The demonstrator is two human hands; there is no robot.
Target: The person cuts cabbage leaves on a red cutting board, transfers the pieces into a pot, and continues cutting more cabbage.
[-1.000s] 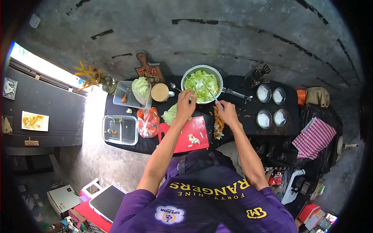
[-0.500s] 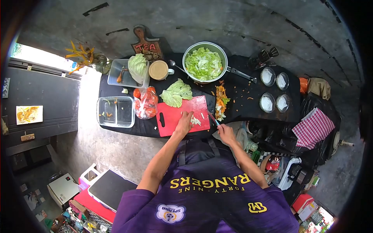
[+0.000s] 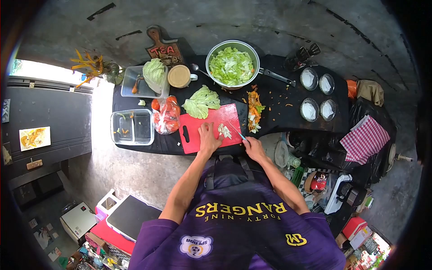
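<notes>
While the right hand [image 3: 254,148] closes around the handle of a knife [image 3: 237,132] right of the middle of the frame, I see the left hand [image 3: 209,138] spread over the red cutting board [image 3: 192,133], its thumb apart from its fingers; I cannot tell how firmly it presses. The blade slants over the board's right part, towards the upper left, just beside a small pile of pale chopped pieces [image 3: 224,131] that lies between it and the left hand. Above them, at the board's top edge, I have a large green leaf [image 3: 202,102]. Near the top centre of the frame, a pot [image 3: 255,60] filled with chopped greens [image 3: 231,66] sits on the black-covered surface [image 3: 279,101], its handle pointing right. Below that handle, just right of the board, I make out a long heap of orange and green scraps [image 3: 254,110]. To the left of the board lies a clear bag of tomatoes [image 3: 167,116], and further left stands a divided container [image 3: 143,133] with a few scraps inside. Towards the upper left, my view takes in a clear tub [image 3: 130,83] holding a pale green cabbage [image 3: 154,74], with a lidded mug [image 3: 179,76] beside it. Four small glass bowls [image 3: 309,78] with white contents stand in the right part of the frame.
</notes>
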